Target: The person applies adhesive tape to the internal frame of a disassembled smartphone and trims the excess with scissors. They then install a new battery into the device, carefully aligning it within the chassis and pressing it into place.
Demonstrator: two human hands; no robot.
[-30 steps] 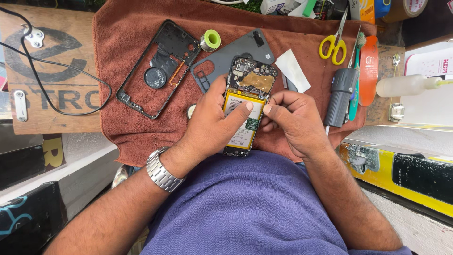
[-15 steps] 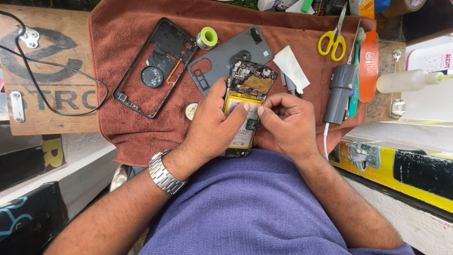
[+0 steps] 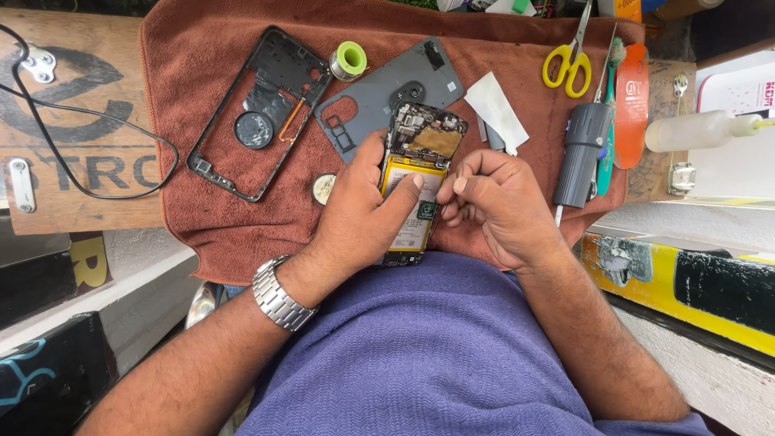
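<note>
Gripping opened phone at towel's near edge, our left hand wraps its side, thumb on battery; right hand beside it, fingertips pinched narrow, holding nothing visible; phone probably light, stiff, fragile; we'd hold by edges.

A: L hand?
B: Palm down, fingers curled in a grip, thumb stretched right w/ tip pressing flat. Wrist bent, forearm coming up from lower left.
A: R hand?
B: Loose fist, fingertips pinched tog., just beside L thumb, not touching. Forearm angles in from lower right.
</note>
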